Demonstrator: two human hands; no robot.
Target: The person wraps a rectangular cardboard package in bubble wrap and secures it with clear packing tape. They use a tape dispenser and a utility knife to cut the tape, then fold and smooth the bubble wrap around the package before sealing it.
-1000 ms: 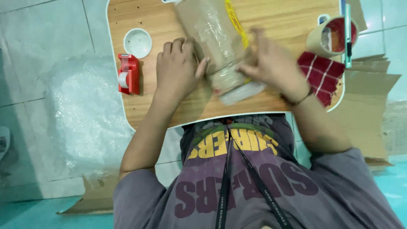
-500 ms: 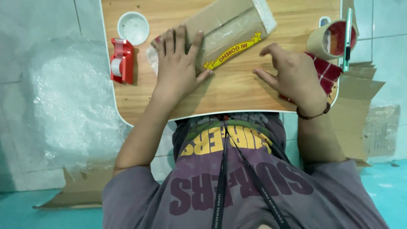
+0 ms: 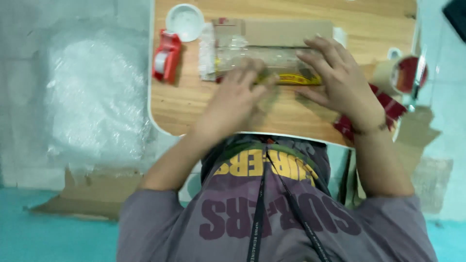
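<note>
Pressing flat on the bubble-wrapped cardboard parcel (image 3: 272,51), both hands, left (image 3: 238,99) and right (image 3: 342,82), fingers spread, unclenched.

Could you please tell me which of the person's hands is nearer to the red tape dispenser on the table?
Left. The left hand rests on the wrapped cardboard package, just right of the red tape dispenser. The right hand presses the package's far end, well away from it.

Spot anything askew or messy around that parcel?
Nothing spilled. The wrapped parcel lies flat across the wooden table, under the left hand and right hand. Its clear wrap bunches loosely at the end beside the red tape dispenser. Torn cardboard litters the floor.
</note>
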